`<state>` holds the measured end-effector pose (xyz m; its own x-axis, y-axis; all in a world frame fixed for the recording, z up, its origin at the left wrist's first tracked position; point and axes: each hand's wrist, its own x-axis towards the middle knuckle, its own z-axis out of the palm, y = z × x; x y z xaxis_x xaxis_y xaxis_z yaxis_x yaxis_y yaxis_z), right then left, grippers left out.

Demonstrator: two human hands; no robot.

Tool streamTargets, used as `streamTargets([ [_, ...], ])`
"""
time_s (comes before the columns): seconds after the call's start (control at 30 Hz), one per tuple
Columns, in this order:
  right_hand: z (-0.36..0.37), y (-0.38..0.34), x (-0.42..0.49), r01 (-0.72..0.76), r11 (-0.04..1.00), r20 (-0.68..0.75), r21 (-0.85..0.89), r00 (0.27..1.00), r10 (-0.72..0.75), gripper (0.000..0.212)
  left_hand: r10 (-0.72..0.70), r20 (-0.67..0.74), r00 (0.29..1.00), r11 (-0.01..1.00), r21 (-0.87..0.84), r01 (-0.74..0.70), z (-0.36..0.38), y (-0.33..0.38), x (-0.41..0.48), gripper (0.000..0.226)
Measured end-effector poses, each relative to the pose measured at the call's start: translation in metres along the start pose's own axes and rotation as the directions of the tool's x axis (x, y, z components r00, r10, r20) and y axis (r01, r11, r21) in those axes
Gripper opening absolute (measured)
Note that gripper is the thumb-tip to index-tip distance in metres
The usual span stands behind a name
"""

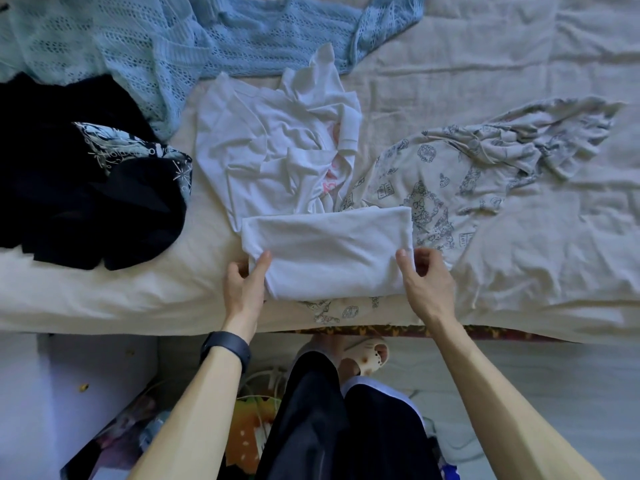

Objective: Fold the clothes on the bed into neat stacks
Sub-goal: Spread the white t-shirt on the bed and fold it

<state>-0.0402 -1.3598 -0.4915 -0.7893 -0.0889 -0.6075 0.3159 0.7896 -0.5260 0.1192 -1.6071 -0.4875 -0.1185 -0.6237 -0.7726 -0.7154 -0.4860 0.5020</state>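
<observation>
- Over at the left, a heap of dark clothes [86, 174] lies crumpled on the bed [104, 299], with a patch of pale print showing among its folds.
- Behind it, a light blue open-knit top [138, 46] spreads across the far side.
- Nearer the middle, a white shirt [270, 143] lies rumpled, with a little pink print in its creases.
- The left hand [244, 282], with a dark band [227, 348] on its wrist, pinches the left edge of the folded white garment [329, 251], thumb on top.
- That garment is a smooth, flat rectangle at the near edge of the bed, just in front of the rumpled shirt.
- The right hand [427, 282] pinches its right corner, thumb on top and fingers curled.
- Rightward, a cream printed garment [467, 161] sprawls and bunches at its far end; its near part runs under the folded piece.
</observation>
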Motion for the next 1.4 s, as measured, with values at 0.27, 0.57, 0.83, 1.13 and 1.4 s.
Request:
streamTargets([
  [0.27,-0.013,-0.019,0.034,-0.055,0.988,0.150,-0.145,0.986,0.077,0.051,-0.022,0.207,0.978,1.000,-0.005,0.024,-0.008,0.031,0.015,0.033],
  [0.57,-0.014,-0.025,0.035,-0.098,0.972,0.220,0.212,0.974,0.051,0.033,0.089,0.294,0.952,0.990,-0.131,-0.052,-0.014,0.054,0.019,0.036],
  [0.83,-0.081,-0.028,-0.009,0.091,0.951,-0.055,0.295,0.995,-0.078,0.045,0.623,0.113,0.774,0.712,0.327,-0.621,0.014,0.105,-0.065,0.034],
  [1.13,-0.284,-0.022,-0.070,0.321,0.928,-0.593,0.187,0.791,-0.154,0.037,0.819,0.124,0.560,0.519,0.257,-0.815,0.107,0.192,-0.241,0.039],
  [1.4,-0.497,0.071,-0.147,0.363,0.879,-0.750,0.310,0.662,-0.009,0.033,0.856,0.369,0.363,0.381,0.027,-0.924,0.231,0.232,-0.449,0.044],
])
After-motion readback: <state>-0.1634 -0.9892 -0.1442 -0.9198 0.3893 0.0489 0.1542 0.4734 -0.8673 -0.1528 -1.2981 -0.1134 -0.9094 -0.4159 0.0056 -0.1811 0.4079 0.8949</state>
